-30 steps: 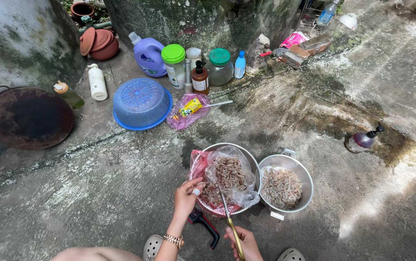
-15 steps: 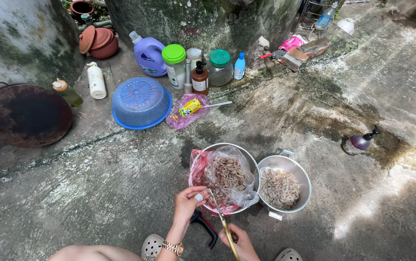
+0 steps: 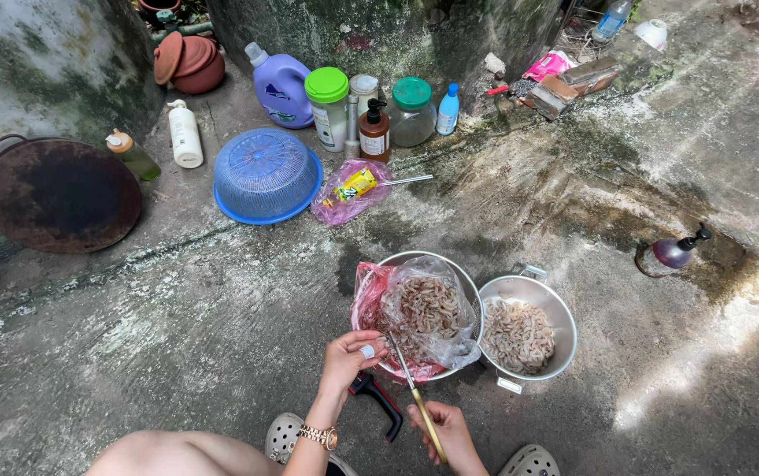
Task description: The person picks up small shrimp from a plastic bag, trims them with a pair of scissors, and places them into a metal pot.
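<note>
From the head camera, your left hand (image 3: 350,357) is pinched shut at the near rim of the metal bowl (image 3: 460,275), fingertips closed on something small and pale; you cannot tell what it is. A gold watch sits on that wrist. Your right hand (image 3: 450,434) is just below the bowl, wrapped tight around the yellow handles of a pair of scissors (image 3: 414,395), whose thin blades point up toward the bowl and end close beside the left fingertips.

The bowl holds a clear plastic bag (image 3: 428,308) over a red one, spread open and heaped with small shrimp (image 3: 426,307), pinkish-grey and tangled, shells on. Touching the bowl's right side is a metal colander (image 3: 562,310) with a paler, whitish pile of shrimp.

On the concrete just below the bowl, between your hands, lies a black tool with a red patch (image 3: 377,398). Well above the bowl, an upturned blue basket (image 3: 265,174) and a pink bag with a yellow packet (image 3: 351,188) lie before a row of bottles and jars. Far left of the bowl leans a rusty round pan (image 3: 60,194).
</note>
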